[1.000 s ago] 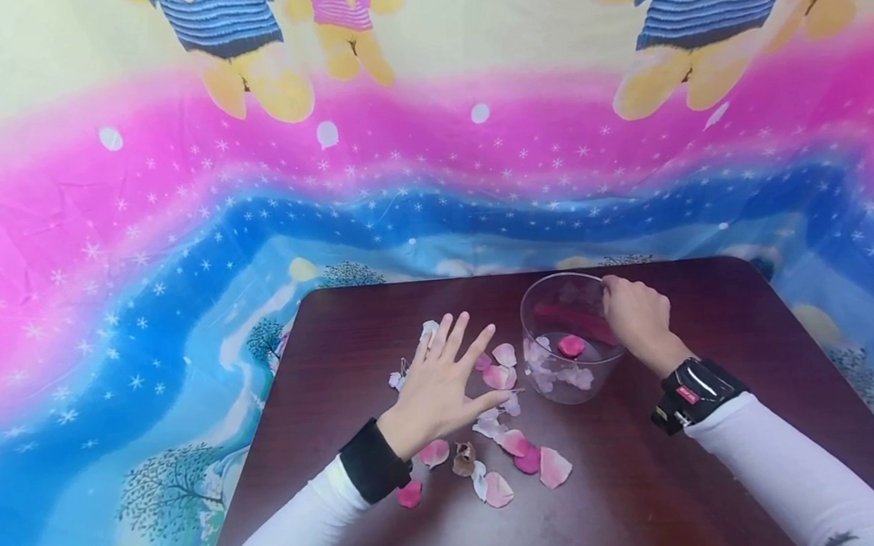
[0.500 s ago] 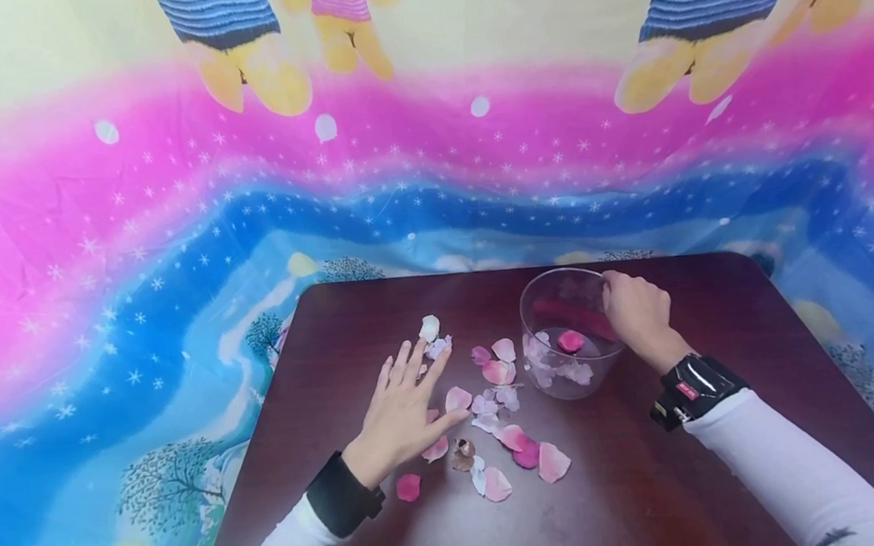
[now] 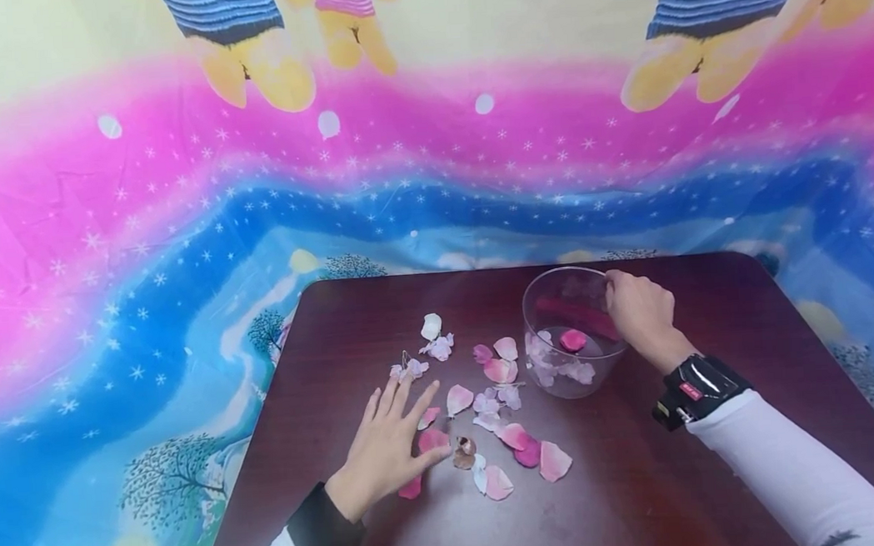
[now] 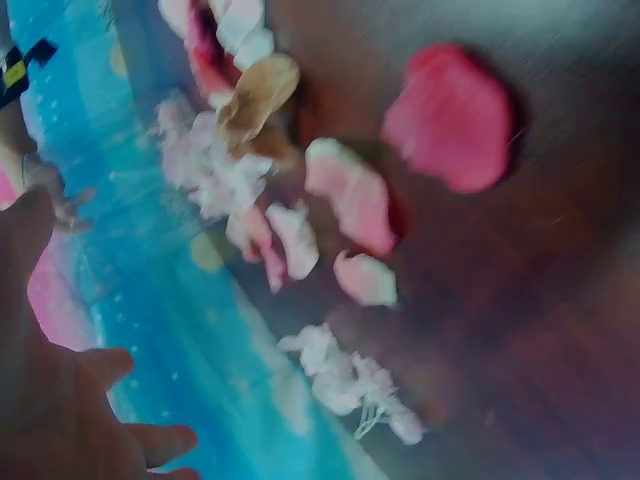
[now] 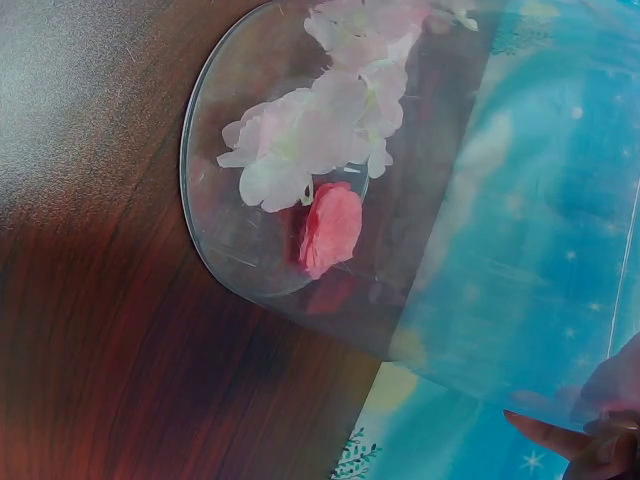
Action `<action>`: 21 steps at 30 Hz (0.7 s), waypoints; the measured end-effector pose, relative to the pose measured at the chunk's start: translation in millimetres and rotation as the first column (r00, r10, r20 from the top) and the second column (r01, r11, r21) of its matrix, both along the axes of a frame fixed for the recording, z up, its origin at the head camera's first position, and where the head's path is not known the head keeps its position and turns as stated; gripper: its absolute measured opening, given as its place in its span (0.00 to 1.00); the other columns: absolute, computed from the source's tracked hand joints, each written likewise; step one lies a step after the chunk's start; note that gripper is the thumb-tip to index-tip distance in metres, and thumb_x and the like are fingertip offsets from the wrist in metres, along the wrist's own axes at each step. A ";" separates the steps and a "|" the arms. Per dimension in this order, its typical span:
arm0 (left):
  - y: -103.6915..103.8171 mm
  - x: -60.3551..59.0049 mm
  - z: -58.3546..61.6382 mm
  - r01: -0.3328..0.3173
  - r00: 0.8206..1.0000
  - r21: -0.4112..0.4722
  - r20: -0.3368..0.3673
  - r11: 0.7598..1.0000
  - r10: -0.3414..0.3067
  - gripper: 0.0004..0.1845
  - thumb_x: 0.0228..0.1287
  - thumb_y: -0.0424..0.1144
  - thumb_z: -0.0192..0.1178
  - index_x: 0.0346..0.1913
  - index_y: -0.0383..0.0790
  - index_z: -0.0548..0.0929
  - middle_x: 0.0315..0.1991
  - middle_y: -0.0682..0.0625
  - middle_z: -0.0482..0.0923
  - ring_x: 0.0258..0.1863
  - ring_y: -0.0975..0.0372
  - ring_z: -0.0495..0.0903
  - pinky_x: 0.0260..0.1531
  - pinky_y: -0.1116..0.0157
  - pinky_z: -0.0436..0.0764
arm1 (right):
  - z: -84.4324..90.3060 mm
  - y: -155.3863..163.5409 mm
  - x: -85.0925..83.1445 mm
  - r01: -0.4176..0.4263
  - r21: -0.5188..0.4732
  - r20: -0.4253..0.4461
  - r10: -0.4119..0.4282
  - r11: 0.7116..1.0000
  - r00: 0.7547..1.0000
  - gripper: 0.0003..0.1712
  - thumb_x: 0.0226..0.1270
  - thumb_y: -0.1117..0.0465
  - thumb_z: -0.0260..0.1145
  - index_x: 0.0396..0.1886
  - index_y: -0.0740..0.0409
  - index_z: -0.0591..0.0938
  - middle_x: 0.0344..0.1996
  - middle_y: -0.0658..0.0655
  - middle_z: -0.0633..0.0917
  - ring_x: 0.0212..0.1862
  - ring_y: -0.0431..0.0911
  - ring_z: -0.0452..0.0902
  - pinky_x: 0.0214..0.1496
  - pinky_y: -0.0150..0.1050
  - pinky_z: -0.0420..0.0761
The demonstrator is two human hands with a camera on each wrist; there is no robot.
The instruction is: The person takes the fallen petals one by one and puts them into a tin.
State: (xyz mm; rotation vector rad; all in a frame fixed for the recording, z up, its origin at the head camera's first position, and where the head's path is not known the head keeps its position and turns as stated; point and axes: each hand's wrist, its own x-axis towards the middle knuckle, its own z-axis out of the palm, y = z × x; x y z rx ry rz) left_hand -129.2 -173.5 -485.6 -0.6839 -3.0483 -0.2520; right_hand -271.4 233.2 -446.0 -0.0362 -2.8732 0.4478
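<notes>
While right hand grips clear bowl, left hand spread near petals, red wrist label unreadable

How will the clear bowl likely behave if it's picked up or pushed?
The bowl is probably stiff: its rim looks round though the right hand grips it. It may be slippery, since its wall looks smooth and glossy. If it tilts, the pink petal inside would likely slide: it looks loose.

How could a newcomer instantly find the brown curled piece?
On the dark table, go left of the clear bowl to the scattered petals. Just right of the left hand lies the curled piece, brown where its neighbours are pink or pale.
</notes>
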 end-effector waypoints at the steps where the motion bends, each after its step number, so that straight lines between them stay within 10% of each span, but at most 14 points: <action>1: -1.4 3.0 -2.8 0.025 1.000 -0.002 0.004 1.000 -0.025 0.48 0.60 0.71 0.60 0.80 0.57 0.58 0.81 0.41 0.53 0.80 0.43 0.53 0.75 0.39 0.58 | 0.2 0.0 0.0 -0.001 0.000 -0.001 0.001 1.000 1.000 0.19 0.75 0.60 0.48 0.53 0.58 0.82 0.30 0.65 0.86 0.35 0.67 0.82 0.26 0.58 0.72; 9: -12.4 24.9 -21.6 0.223 0.972 -0.032 0.083 0.974 -0.220 0.50 0.52 0.64 0.71 0.76 0.53 0.65 0.79 0.39 0.58 0.77 0.42 0.61 0.70 0.40 0.68 | 2.0 -0.2 0.1 0.000 0.009 0.000 0.000 1.000 1.000 0.20 0.76 0.60 0.48 0.56 0.59 0.82 0.32 0.68 0.86 0.35 0.68 0.82 0.25 0.58 0.73; 21: -22.1 30.6 -27.3 0.180 0.975 -0.041 0.137 0.983 -0.173 0.47 0.44 0.54 0.80 0.69 0.48 0.73 0.67 0.38 0.73 0.66 0.46 0.75 0.60 0.45 0.78 | -0.5 -0.6 0.3 -0.004 0.002 -0.004 0.004 1.000 1.000 0.19 0.76 0.60 0.49 0.56 0.59 0.82 0.31 0.67 0.86 0.35 0.67 0.82 0.25 0.57 0.73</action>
